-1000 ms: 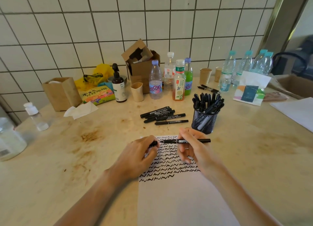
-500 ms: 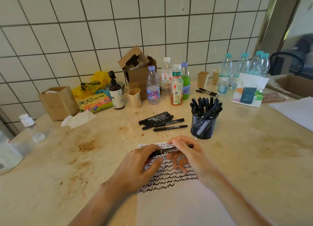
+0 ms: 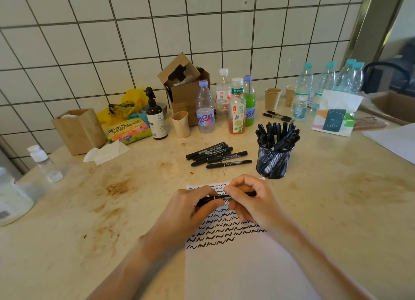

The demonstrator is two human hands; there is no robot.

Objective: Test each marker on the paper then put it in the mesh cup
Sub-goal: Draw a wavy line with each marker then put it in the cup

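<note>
Just below the centre of the frame, both hands meet on one black marker (image 3: pixel 224 198), held level above the top of the paper (image 3: pixel 242 266). The left hand (image 3: pixel 193 212) curls its fingers round the marker's left end, and the right hand (image 3: pixel 251 201) pinches the right part of the barrel; the two hands nearly touch. The paper lies on the table (image 3: pixel 336 210), its upper part filled with rows of black squiggles, its lower part blank. Right of centre, just above the right hand, stands the mesh cup (image 3: pixel 274 162), packed with black markers standing upright. To the cup's left, a small heap of loose markers (image 3: pixel 217 155) lies flat on the table. Bottles, paper cups and a cardboard box stand along the tiled wall in the upper half of the frame.
</note>
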